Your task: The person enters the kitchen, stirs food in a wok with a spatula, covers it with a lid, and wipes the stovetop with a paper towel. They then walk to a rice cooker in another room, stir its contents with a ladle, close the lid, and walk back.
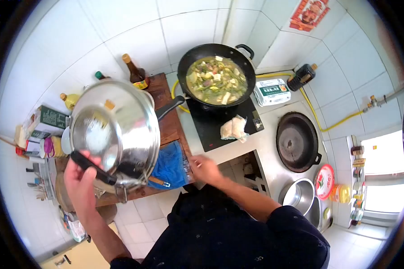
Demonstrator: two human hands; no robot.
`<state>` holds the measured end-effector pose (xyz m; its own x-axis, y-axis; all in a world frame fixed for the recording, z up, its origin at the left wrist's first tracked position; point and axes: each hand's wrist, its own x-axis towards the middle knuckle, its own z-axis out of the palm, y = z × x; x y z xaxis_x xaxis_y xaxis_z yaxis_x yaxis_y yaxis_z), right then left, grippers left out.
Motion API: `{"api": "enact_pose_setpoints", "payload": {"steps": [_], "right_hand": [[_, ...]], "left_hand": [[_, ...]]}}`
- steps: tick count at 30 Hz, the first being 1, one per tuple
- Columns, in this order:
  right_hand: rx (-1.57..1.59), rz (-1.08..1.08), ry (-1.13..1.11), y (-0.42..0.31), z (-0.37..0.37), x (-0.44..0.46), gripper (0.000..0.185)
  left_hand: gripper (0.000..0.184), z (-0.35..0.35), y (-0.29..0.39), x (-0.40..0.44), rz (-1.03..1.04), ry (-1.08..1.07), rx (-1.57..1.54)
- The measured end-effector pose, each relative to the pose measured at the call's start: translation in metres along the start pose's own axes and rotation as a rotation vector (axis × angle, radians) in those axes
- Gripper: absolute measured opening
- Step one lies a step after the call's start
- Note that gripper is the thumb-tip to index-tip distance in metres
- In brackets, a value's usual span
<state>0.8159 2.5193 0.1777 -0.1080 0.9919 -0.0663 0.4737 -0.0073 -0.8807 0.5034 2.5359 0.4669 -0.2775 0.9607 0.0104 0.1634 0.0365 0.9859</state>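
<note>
My left hand (83, 179) is closed around the black handle (93, 167) of a shiny domed lid (137, 116). The lid is tilted above the wooden worktop at the left. Beside the worktop's front edge is my right hand (205, 169), its fingers curled. Whether anything is inside them is hidden. A blue cloth (170, 166) lies just left of that hand, with a wooden-handled tool (158, 181) by it. At the back, a black wok (184, 67) full of green vegetables, white chunks and broth (216, 80) sits uncovered on a black cooktop (206, 130).
A bag of pale food (234, 128) lies on the cooktop's front. To the right are a white carton (272, 92), a dark bottle (302, 77), an empty black pan (297, 142) and a metal bowl (300, 196). A brown bottle (135, 73) stands behind the lid.
</note>
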Motion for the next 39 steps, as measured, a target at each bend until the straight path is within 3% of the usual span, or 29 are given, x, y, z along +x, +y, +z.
{"api": "enact_pose_setpoints", "payload": {"steps": [1,5,13,20,26,37,39], "right_hand": [[0.000,0.097,0.118,0.006,-0.029,0.003,0.023],[-0.387,-0.166,0.579,0.024,-0.129,0.021,0.031],[-0.416,-0.170,0.590,0.040,-0.161,0.031,0.036],[-0.289,-0.053,0.601,0.051,-0.174,0.014,0.037],[-0.264,-0.032,0.613,0.064,-0.194,0.000,0.038],[-0.235,-0.036,0.547,0.087,-0.210,0.006,0.037],[-0.238,-0.060,0.510,0.088,-0.208,0.013,0.038]], "left_hand": [[0.042,0.016,0.001,0.013,0.022,-0.058,-0.013],[0.042,0.095,0.018,0.059,0.067,-0.343,-0.091],[0.035,0.259,0.023,0.129,0.016,-0.641,-0.091],[0.029,0.360,-0.004,0.167,-0.070,-0.745,-0.086],[0.023,0.394,-0.016,0.181,-0.135,-0.753,-0.066],[0.022,0.397,-0.025,0.176,-0.158,-0.675,-0.080],[0.031,0.397,-0.036,0.181,-0.160,-0.674,-0.029]]}}
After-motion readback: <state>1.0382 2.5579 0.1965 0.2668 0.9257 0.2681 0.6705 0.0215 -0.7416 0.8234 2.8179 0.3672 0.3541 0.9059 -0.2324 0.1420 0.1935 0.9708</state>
